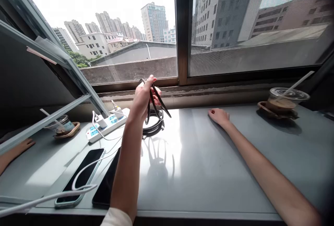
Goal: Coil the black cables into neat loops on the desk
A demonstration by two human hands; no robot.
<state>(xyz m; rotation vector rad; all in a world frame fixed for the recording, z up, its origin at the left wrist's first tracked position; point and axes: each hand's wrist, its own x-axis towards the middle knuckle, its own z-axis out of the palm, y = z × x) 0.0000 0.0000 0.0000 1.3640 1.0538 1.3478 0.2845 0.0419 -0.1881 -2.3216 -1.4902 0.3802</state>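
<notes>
My left hand [144, 96] is raised above the grey table [198, 163] and grips loops of a black cable [154, 116]. The rest of the cable hangs down and lies coiled on the table just below the hand. My right hand [219, 116] rests flat on the table to the right of the cable, palm down, fingers loosely together, holding nothing.
A white power strip [106, 125] with chargers sits left of the cable. Two phones [82, 175] lie near the front edge with a white cord across them. An iced drink cup [284, 102] stands far right, another cup [61, 124] far left. Another person's hand [22, 146] rests at the left edge.
</notes>
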